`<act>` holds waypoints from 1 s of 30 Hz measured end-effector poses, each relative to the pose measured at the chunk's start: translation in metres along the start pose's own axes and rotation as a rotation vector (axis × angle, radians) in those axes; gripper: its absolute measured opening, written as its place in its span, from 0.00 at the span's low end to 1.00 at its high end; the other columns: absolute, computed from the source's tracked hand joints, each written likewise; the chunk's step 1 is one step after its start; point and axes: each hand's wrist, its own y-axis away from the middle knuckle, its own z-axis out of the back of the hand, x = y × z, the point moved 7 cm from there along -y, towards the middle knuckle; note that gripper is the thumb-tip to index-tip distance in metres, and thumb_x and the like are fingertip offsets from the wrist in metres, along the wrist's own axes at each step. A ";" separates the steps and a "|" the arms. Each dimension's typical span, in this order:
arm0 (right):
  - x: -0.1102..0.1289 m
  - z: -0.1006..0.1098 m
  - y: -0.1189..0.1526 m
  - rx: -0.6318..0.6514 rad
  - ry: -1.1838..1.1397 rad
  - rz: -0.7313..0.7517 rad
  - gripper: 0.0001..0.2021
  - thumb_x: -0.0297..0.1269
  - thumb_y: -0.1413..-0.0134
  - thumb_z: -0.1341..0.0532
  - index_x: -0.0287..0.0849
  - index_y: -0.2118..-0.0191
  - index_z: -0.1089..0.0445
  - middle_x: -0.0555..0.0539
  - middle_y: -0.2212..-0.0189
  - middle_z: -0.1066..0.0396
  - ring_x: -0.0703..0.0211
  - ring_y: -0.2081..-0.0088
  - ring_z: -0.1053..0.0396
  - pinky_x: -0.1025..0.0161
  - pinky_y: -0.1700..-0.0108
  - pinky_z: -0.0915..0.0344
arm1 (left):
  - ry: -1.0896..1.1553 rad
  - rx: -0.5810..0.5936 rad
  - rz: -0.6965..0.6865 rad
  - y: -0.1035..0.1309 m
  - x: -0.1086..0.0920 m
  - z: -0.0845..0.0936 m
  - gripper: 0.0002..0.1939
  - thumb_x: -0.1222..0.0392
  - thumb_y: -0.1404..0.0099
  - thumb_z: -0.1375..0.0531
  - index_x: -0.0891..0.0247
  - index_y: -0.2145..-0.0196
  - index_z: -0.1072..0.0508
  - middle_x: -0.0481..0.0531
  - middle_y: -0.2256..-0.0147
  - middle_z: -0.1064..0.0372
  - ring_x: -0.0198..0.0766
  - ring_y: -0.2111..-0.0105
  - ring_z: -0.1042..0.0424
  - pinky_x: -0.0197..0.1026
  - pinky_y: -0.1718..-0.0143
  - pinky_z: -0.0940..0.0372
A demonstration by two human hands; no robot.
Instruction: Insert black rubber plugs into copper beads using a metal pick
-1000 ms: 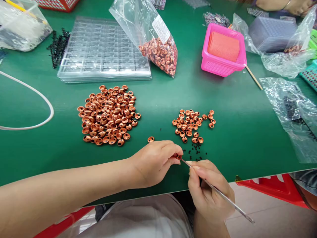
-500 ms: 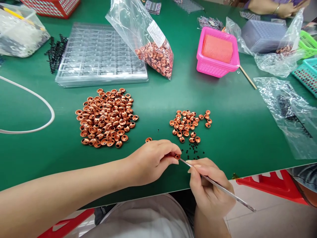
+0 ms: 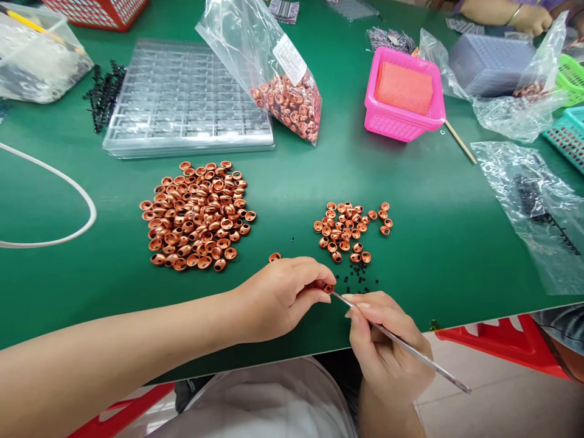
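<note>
Between the thumb and forefinger of my left hand (image 3: 287, 298) is a small copper-coloured cup-shaped piece (image 3: 328, 288), its hollow side facing right. My right hand (image 3: 392, 347) grips a thin metal pick (image 3: 413, 351) like a pen, its tip at the copper piece. Whether the tip goes inside it is too small to tell. Just beyond my fingers lie tiny black dots (image 3: 360, 272) and a small group of copper cups (image 3: 342, 228). A larger heap of the same cups (image 3: 196, 216) spreads out at the left, and a single cup (image 3: 274, 257) lies behind my left hand.
Clear plastic trays (image 3: 189, 100) are stacked at the back left, with a bag of copper cups (image 3: 292, 100) against them. A pink basket (image 3: 404, 125) holds an orange block. Plastic bags (image 3: 524, 213) lie at right; a white cable (image 3: 89, 207) curves in at left. Another person's hand (image 3: 531, 19) shows far right.
Both my hands keep almost the same place, the pick still at the copper cup. The whole view has shifted very slightly. The other person's hand at the back right has moved.
</note>
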 end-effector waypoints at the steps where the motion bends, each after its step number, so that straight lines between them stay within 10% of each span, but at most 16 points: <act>1: 0.000 0.000 0.000 0.006 -0.002 0.002 0.22 0.15 0.49 0.37 0.45 0.52 0.29 0.47 0.61 0.22 0.57 0.61 0.23 0.58 0.65 0.25 | 0.002 0.002 0.001 0.000 0.000 0.000 0.03 0.70 0.33 0.39 0.67 0.61 0.27 0.46 0.69 0.29 0.29 0.73 0.32 0.30 0.64 0.35; 30: 0.007 0.000 0.004 0.016 0.147 0.136 0.23 0.15 0.51 0.36 0.43 0.50 0.30 0.45 0.60 0.21 0.58 0.62 0.23 0.58 0.64 0.22 | -0.042 -0.017 -0.004 0.002 -0.004 -0.004 0.05 0.68 0.29 0.44 0.65 0.60 0.29 0.50 0.67 0.27 0.33 0.70 0.30 0.34 0.66 0.34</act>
